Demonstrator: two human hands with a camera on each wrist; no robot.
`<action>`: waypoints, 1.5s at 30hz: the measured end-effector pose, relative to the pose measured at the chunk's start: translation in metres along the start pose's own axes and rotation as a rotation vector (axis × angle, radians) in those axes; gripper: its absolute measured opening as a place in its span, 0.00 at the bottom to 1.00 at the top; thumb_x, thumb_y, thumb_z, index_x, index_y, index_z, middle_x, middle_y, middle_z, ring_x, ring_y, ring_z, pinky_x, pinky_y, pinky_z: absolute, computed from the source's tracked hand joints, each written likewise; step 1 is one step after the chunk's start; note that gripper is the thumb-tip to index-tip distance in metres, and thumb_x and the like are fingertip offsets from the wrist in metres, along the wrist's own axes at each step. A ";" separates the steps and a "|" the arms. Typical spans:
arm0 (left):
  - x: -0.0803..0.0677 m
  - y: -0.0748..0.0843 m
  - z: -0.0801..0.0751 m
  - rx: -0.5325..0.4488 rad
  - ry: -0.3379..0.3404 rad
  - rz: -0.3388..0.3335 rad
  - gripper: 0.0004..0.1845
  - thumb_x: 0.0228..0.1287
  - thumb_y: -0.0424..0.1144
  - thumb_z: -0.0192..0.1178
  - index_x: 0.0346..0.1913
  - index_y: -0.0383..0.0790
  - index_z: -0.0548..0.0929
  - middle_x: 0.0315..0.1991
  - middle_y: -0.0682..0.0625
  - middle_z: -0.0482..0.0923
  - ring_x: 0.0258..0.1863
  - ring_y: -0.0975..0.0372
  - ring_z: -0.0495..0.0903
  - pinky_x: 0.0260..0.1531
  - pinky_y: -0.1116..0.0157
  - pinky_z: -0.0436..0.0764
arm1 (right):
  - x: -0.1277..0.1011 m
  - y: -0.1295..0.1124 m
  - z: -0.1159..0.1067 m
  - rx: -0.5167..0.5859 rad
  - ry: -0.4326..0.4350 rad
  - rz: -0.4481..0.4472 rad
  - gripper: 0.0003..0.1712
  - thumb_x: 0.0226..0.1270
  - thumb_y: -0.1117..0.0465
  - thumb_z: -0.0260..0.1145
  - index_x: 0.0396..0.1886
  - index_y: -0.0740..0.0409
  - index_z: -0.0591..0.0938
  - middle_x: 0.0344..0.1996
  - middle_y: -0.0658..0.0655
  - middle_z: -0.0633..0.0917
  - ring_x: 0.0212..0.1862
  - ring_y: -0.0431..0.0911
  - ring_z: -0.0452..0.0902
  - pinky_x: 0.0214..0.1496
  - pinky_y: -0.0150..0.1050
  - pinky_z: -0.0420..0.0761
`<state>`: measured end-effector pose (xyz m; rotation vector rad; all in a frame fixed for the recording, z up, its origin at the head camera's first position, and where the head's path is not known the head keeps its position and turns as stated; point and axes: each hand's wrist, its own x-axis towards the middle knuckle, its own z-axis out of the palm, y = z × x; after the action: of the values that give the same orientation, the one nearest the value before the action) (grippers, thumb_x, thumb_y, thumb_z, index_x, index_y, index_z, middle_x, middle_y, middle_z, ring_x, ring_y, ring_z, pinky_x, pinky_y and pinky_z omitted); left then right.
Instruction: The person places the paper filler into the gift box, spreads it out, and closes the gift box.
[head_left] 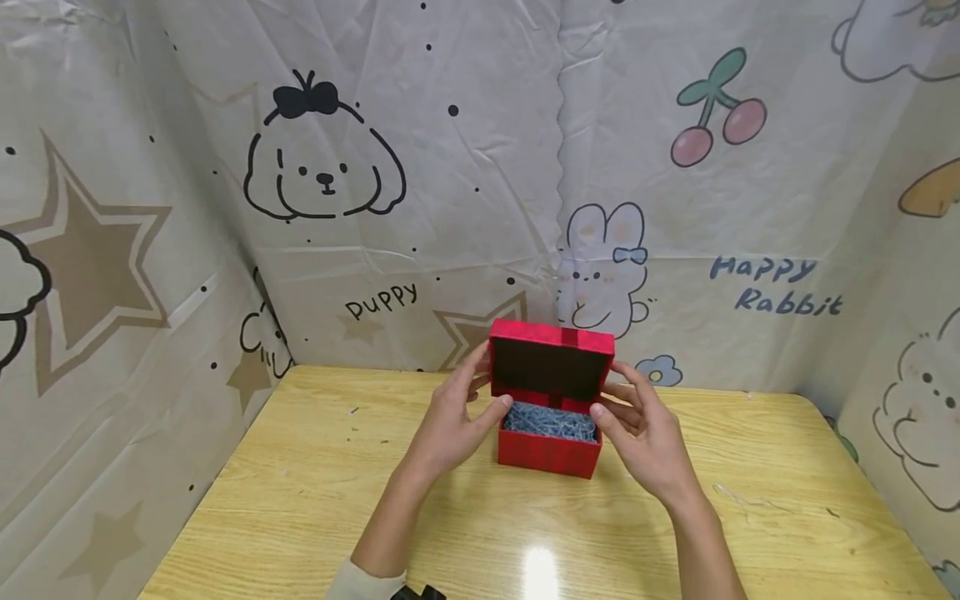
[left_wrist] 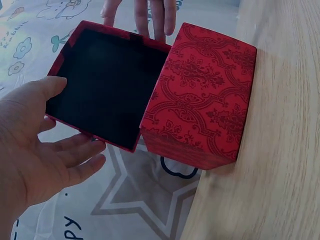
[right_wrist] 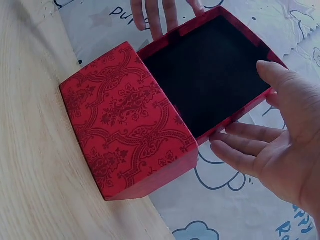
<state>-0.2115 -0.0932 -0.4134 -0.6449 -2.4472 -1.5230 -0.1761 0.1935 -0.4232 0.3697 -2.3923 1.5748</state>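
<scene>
A small red box point(head_left: 550, 446) with a darker red ornamental pattern sits on a pale wooden table point(head_left: 300, 500), toward the far edge and close to the cloth backdrop point(head_left: 450, 167). Its hinged lid point(head_left: 551, 360) stands open and upright at the back, showing a black lining on the inside.

The box lies between the person's two hands. The left hand point(head_left: 459, 417) is at the box's left side, fingers straight and relaxed, the thumb at the box's front left corner and the fingertips up by the left edge of the lid. The right hand point(head_left: 643, 425) mirrors it on the right side, fingers also straight and spread, the thumb at the box's right rim and the fingertips beside the right edge of the lid. Neither hand curls around the box or lid; whether the fingertips actually touch the lid cannot be told for sure.

Inside the box, filling it nearly to the rim, lies a bed of grey-blue shredded paper point(head_left: 550, 421).

The backdrop is printed with cartoon puppies, rabbits, stars and cherries, with the words "Puppy" and "Happy Rabbit".
</scene>
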 end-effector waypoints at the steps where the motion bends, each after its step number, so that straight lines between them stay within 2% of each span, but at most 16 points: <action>1: 0.000 0.001 0.000 0.008 0.002 0.002 0.41 0.74 0.45 0.68 0.83 0.66 0.59 0.75 0.56 0.71 0.69 0.55 0.78 0.66 0.50 0.79 | 0.000 0.000 0.000 0.011 0.000 -0.004 0.37 0.78 0.57 0.68 0.81 0.42 0.65 0.67 0.66 0.80 0.64 0.64 0.82 0.58 0.36 0.84; 5: -0.001 0.005 -0.001 0.012 0.011 0.012 0.34 0.74 0.48 0.67 0.78 0.59 0.66 0.71 0.52 0.77 0.70 0.57 0.77 0.66 0.48 0.77 | 0.002 -0.002 0.000 0.027 0.039 -0.024 0.27 0.82 0.61 0.63 0.75 0.52 0.70 0.63 0.67 0.83 0.63 0.63 0.83 0.59 0.27 0.80; 8: -0.002 0.008 -0.002 0.003 0.012 0.003 0.26 0.76 0.50 0.65 0.71 0.51 0.71 0.68 0.47 0.81 0.69 0.55 0.78 0.68 0.47 0.76 | 0.003 -0.004 0.001 0.026 0.106 -0.022 0.17 0.83 0.62 0.61 0.65 0.59 0.74 0.54 0.65 0.87 0.57 0.53 0.86 0.57 0.23 0.77; 11: -0.002 0.010 -0.001 0.011 0.013 -0.028 0.23 0.77 0.55 0.63 0.64 0.46 0.73 0.66 0.44 0.82 0.69 0.51 0.78 0.70 0.46 0.74 | 0.003 -0.006 0.001 0.035 0.144 -0.006 0.12 0.82 0.61 0.62 0.56 0.63 0.76 0.47 0.60 0.85 0.51 0.46 0.85 0.53 0.25 0.78; 13: -0.002 0.009 0.000 0.018 0.010 -0.056 0.24 0.76 0.57 0.63 0.61 0.46 0.74 0.66 0.43 0.81 0.70 0.50 0.77 0.71 0.45 0.74 | 0.002 -0.004 0.000 0.039 0.124 0.004 0.13 0.81 0.61 0.64 0.57 0.62 0.76 0.49 0.59 0.84 0.53 0.47 0.84 0.53 0.25 0.79; 15: -0.002 0.008 0.002 0.017 0.008 -0.073 0.25 0.75 0.58 0.64 0.61 0.46 0.73 0.66 0.43 0.81 0.70 0.48 0.77 0.71 0.45 0.74 | 0.001 -0.002 -0.003 0.051 0.064 0.023 0.19 0.79 0.60 0.67 0.63 0.60 0.75 0.57 0.61 0.84 0.59 0.54 0.83 0.55 0.25 0.80; 18: -0.001 0.003 0.004 0.022 -0.011 -0.063 0.31 0.72 0.56 0.68 0.71 0.53 0.71 0.69 0.46 0.79 0.70 0.50 0.77 0.71 0.47 0.74 | 0.000 0.003 -0.006 0.045 -0.022 0.023 0.31 0.75 0.60 0.71 0.73 0.54 0.72 0.67 0.63 0.79 0.67 0.62 0.78 0.59 0.26 0.79; 20: -0.001 0.000 0.004 0.053 -0.042 -0.022 0.38 0.70 0.53 0.71 0.78 0.57 0.67 0.72 0.47 0.77 0.71 0.51 0.76 0.71 0.48 0.74 | -0.001 0.005 -0.007 0.036 -0.050 0.020 0.36 0.72 0.59 0.74 0.76 0.51 0.72 0.71 0.60 0.78 0.69 0.61 0.77 0.60 0.26 0.79; 23: -0.001 -0.002 0.006 0.131 -0.102 0.029 0.43 0.69 0.50 0.73 0.82 0.58 0.65 0.77 0.49 0.71 0.76 0.53 0.69 0.74 0.49 0.71 | -0.001 0.008 -0.008 0.003 -0.046 -0.013 0.35 0.67 0.59 0.79 0.72 0.52 0.77 0.72 0.57 0.77 0.71 0.56 0.76 0.65 0.26 0.76; 25: -0.001 -0.002 0.008 0.172 -0.126 0.038 0.41 0.68 0.48 0.74 0.81 0.52 0.69 0.79 0.48 0.68 0.79 0.51 0.66 0.75 0.46 0.69 | -0.001 0.012 -0.008 -0.027 -0.040 -0.038 0.34 0.63 0.60 0.81 0.69 0.53 0.80 0.73 0.56 0.77 0.72 0.54 0.75 0.68 0.27 0.74; 28: -0.002 -0.003 0.012 0.199 -0.142 0.004 0.40 0.65 0.46 0.77 0.78 0.48 0.72 0.80 0.44 0.65 0.79 0.48 0.64 0.75 0.41 0.66 | 0.000 0.018 -0.008 -0.090 -0.038 -0.074 0.34 0.58 0.62 0.84 0.64 0.54 0.82 0.74 0.58 0.76 0.74 0.55 0.73 0.69 0.27 0.72; 30: -0.002 -0.004 0.015 0.207 -0.149 -0.026 0.41 0.64 0.44 0.78 0.78 0.47 0.73 0.80 0.44 0.65 0.79 0.48 0.64 0.75 0.41 0.66 | 0.000 0.022 -0.008 -0.138 -0.043 -0.079 0.34 0.56 0.62 0.86 0.62 0.53 0.83 0.75 0.58 0.75 0.74 0.56 0.72 0.69 0.30 0.73; 32: -0.001 -0.006 0.018 0.211 -0.158 -0.048 0.41 0.63 0.41 0.78 0.77 0.46 0.73 0.80 0.43 0.66 0.79 0.49 0.64 0.75 0.44 0.67 | 0.000 0.025 -0.007 -0.183 -0.049 -0.079 0.34 0.55 0.61 0.86 0.61 0.52 0.83 0.75 0.58 0.75 0.75 0.57 0.70 0.70 0.36 0.74; 35: 0.000 -0.008 0.023 0.217 -0.163 -0.063 0.41 0.62 0.38 0.79 0.77 0.43 0.72 0.79 0.42 0.67 0.79 0.50 0.64 0.74 0.50 0.70 | 0.000 0.029 -0.006 -0.240 -0.065 -0.076 0.34 0.55 0.59 0.87 0.61 0.51 0.83 0.75 0.59 0.74 0.76 0.60 0.69 0.70 0.50 0.76; 38: 0.000 -0.010 0.026 0.216 -0.157 -0.061 0.41 0.62 0.36 0.79 0.76 0.40 0.72 0.79 0.39 0.66 0.79 0.48 0.65 0.73 0.51 0.71 | 0.001 0.031 -0.005 -0.277 -0.074 -0.080 0.33 0.55 0.58 0.87 0.61 0.52 0.84 0.74 0.61 0.75 0.75 0.63 0.69 0.68 0.60 0.77; 45: 0.000 -0.019 0.034 0.237 -0.177 -0.043 0.40 0.64 0.36 0.77 0.77 0.37 0.71 0.80 0.37 0.64 0.78 0.47 0.65 0.74 0.52 0.70 | 0.001 0.036 -0.003 -0.304 -0.066 -0.076 0.35 0.54 0.60 0.87 0.62 0.54 0.83 0.75 0.62 0.74 0.75 0.63 0.69 0.68 0.59 0.77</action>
<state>-0.2176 -0.0702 -0.4442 -0.7116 -2.7331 -1.2081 -0.1890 0.2100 -0.4527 0.4484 -2.5823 1.1588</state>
